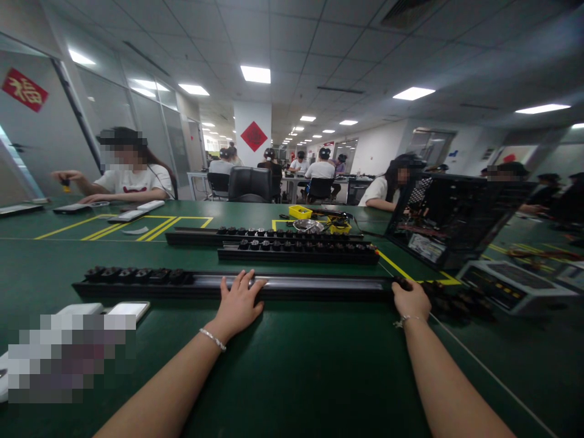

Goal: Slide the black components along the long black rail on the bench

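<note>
A long black channel rail (292, 286) lies across the green table in front of me, with a shiny strip along its inside. Several black blocks (137, 275) sit in a row at its left end. My left hand (241, 298) rests on the rail's middle, fingers spread, holding nothing. At the rail's right end, my right hand (411, 298) is closed around a small black piece (402, 282), mostly hidden by the fingers. Just right of that hand lies a pile of similar black pieces (460, 298), dark and blurred.
Behind are two more black rails, a nearer one (296, 252) and a farther one (191, 235), both carrying blocks. An open computer case (456, 219) and a grey box-shaped device (515, 286) stand right. A yellow tray (300, 212) is at the back. Co-workers sit around the table.
</note>
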A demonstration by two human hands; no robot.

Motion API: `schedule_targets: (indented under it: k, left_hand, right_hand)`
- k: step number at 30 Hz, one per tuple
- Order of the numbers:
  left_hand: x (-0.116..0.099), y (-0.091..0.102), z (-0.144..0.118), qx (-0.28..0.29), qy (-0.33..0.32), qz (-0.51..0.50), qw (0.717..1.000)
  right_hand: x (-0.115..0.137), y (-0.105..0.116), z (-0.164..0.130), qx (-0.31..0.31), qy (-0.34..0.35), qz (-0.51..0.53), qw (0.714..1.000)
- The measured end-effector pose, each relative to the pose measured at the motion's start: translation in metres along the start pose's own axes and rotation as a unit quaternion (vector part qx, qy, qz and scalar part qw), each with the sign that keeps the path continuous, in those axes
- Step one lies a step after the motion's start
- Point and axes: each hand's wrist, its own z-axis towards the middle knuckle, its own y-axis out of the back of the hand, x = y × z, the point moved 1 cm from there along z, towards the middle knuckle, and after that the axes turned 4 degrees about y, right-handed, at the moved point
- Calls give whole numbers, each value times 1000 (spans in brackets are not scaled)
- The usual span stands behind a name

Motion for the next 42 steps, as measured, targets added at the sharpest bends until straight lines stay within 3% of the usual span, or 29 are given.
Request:
schedule_targets:
  k: [4, 15, 18, 21, 25, 30, 36, 42]
  left_hand:
    - [-1, 0, -1, -8, -2, 0, 1000]
    - [1, 5, -3, -5, -9, -8, 1000]
    - [4, 5, -4, -16, -1, -26, 1000]
    - [9, 7, -3, -43, 28, -30, 998]
    - [24, 19, 0, -98, 103, -1, 990]
    - [64, 33, -1, -152, 236, 22, 960]
    - [110, 25, -9, -119, 317, -3, 941]
    - [113, 21, -13, -117, 314, -31, 942]
  right_hand:
    - [-7, 7, 5, -14, -41, -15, 999]
    - [-28, 7, 15, -25, -29, -105, 994]
    - [-19, 8, 6, -64, 19, -109, 992]
    - [-1, 8, -10, -98, 129, -102, 982]
    - [31, 1, -43, -54, 295, -100, 949]
    - [64, -22, -94, 52, 408, -115, 904]
    - [84, -47, -124, 127, 348, -138, 919]
    - [87, -44, -124, 139, 341, -150, 917]
